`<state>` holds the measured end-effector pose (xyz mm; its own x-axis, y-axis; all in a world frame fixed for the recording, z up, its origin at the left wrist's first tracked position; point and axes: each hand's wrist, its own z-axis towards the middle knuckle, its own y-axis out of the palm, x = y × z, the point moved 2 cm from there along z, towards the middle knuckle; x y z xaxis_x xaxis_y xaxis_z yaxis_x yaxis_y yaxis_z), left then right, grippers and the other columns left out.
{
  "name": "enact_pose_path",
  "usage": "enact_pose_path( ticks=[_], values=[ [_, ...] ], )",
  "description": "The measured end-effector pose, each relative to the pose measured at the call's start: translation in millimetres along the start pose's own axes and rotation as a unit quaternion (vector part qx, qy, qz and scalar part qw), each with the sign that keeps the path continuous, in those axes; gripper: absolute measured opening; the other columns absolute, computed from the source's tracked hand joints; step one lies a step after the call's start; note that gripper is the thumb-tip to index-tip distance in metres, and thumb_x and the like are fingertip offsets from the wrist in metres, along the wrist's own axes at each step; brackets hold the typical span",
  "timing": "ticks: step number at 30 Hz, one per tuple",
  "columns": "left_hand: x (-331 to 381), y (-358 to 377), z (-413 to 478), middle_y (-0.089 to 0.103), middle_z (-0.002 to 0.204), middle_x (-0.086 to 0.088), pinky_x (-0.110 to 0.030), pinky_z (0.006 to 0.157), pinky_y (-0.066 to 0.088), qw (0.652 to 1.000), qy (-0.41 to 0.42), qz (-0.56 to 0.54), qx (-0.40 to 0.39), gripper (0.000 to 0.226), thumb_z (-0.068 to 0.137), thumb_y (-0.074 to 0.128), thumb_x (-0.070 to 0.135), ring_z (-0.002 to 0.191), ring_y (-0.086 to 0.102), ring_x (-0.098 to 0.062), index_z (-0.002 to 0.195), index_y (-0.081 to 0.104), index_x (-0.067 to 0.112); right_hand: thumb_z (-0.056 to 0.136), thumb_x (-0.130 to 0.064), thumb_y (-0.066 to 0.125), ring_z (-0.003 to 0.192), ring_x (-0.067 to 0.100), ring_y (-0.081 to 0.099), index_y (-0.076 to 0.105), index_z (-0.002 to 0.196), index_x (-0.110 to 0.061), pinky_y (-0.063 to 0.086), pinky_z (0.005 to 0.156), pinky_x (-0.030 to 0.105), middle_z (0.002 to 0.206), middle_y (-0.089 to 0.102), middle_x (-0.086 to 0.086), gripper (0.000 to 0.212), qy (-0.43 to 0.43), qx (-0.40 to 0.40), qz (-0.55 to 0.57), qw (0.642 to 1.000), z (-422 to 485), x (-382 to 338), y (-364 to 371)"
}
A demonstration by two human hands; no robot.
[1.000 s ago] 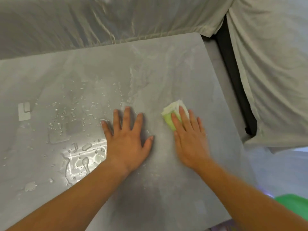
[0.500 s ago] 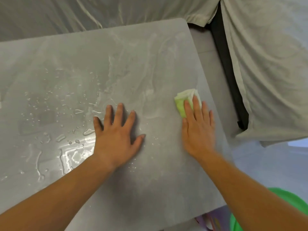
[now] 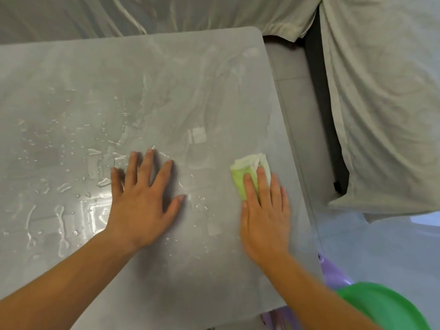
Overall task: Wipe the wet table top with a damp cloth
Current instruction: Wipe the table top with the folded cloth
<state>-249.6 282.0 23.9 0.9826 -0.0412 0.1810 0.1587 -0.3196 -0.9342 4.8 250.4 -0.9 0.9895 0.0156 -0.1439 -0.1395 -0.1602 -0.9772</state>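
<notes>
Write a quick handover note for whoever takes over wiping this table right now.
Left hand: flat on the table top, fingers spread, holding nothing.
Right hand: straight fingers press the folded green and white cloth onto the table near its right edge.
Done: the far and right parts show only thin smear streaks, no beads of water.
Left to do: puddles and drops on the left side, beside the left hand, plus a few small drops between the hands.
</notes>
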Motion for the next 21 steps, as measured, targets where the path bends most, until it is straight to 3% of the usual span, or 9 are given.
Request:
enact_pose_path(
  ticks=[4, 8, 11, 13, 15, 18, 21],
  values=[
    [-3, 4, -15, 0.010, 0.164, -0.013, -0.065, 0.116, 0.008, 0.999, -0.030, 0.010, -0.012, 0.074, 0.091, 0.024, 0.067, 0.150, 0.000, -0.037, 0.152, 0.026, 0.025, 0.100, -0.033, 0.032, 0.152, 0.036, 0.017, 0.023, 0.157, -0.025, 0.018, 0.122, 0.054, 0.167, 0.015, 0.004, 0.059, -0.057, -0.011, -0.006, 0.998, 28, 1, -3],
    [-12, 6, -19, 0.008, 0.164, -0.013, -0.061, 0.118, 0.005, 0.999, -0.051, 0.000, -0.007, 0.074, 0.093, 0.021, 0.065, 0.151, -0.001, -0.035, 0.153, 0.021, 0.022, 0.103, -0.034, 0.031, 0.153, 0.036, 0.012, 0.019, 0.157, -0.027, 0.012, 0.123, 0.053, 0.168, 0.012, 0.004, 0.056, 0.035, 0.005, 0.039, 0.999, 106, -20, -12],
    [-21, 7, -24, 0.008, 0.164, -0.014, -0.059, 0.119, 0.005, 0.999, -0.034, 0.008, -0.010, 0.071, 0.095, 0.022, 0.061, 0.151, -0.002, -0.034, 0.154, 0.021, 0.021, 0.098, -0.026, 0.045, 0.152, 0.038, 0.014, 0.024, 0.157, -0.025, 0.014, 0.121, 0.056, 0.168, 0.014, 0.004, 0.062, -0.088, 0.012, 0.009, 0.996, 74, -48, -7],
    [-27, 7, -30, 0.008, 0.164, -0.012, -0.059, 0.119, 0.006, 0.999, -0.032, 0.012, -0.019, 0.070, 0.095, 0.022, 0.061, 0.151, -0.001, -0.034, 0.154, 0.020, 0.024, 0.097, -0.026, 0.047, 0.152, 0.037, 0.014, 0.025, 0.157, -0.026, 0.016, 0.121, 0.057, 0.168, 0.013, 0.002, 0.063, -0.196, -0.012, -0.008, 0.981, 22, -60, 1],
    [-33, 7, -33, 0.007, 0.165, -0.009, -0.058, 0.119, 0.007, 0.999, -0.027, 0.010, -0.022, 0.069, 0.095, 0.021, 0.062, 0.151, 0.000, -0.032, 0.155, 0.019, 0.028, 0.098, -0.029, 0.046, 0.153, 0.035, 0.014, 0.026, 0.157, -0.028, 0.016, 0.121, 0.057, 0.168, 0.013, 0.000, 0.062, -0.242, -0.027, -0.009, 0.970, -4, -60, 7],
    [-37, 5, -33, 0.008, 0.165, -0.007, -0.056, 0.119, 0.009, 0.999, -0.016, 0.019, -0.029, 0.070, 0.093, 0.020, 0.064, 0.151, 0.003, -0.033, 0.155, 0.018, 0.031, 0.099, -0.031, 0.042, 0.152, 0.034, 0.017, 0.025, 0.157, -0.029, 0.015, 0.121, 0.056, 0.167, 0.016, -0.001, 0.060, -0.216, -0.022, -0.018, 0.976, 31, -63, 6],
    [-39, 5, -33, 0.006, 0.165, -0.006, -0.056, 0.119, 0.008, 0.999, -0.015, 0.015, -0.031, 0.072, 0.091, 0.019, 0.066, 0.151, 0.002, -0.033, 0.155, 0.016, 0.032, 0.101, -0.031, 0.034, 0.151, 0.035, 0.017, 0.023, 0.157, -0.029, 0.013, 0.122, 0.055, 0.167, 0.015, 0.000, 0.057, -0.111, -0.001, 0.022, 0.994, 94, -86, 0]
  ],
)
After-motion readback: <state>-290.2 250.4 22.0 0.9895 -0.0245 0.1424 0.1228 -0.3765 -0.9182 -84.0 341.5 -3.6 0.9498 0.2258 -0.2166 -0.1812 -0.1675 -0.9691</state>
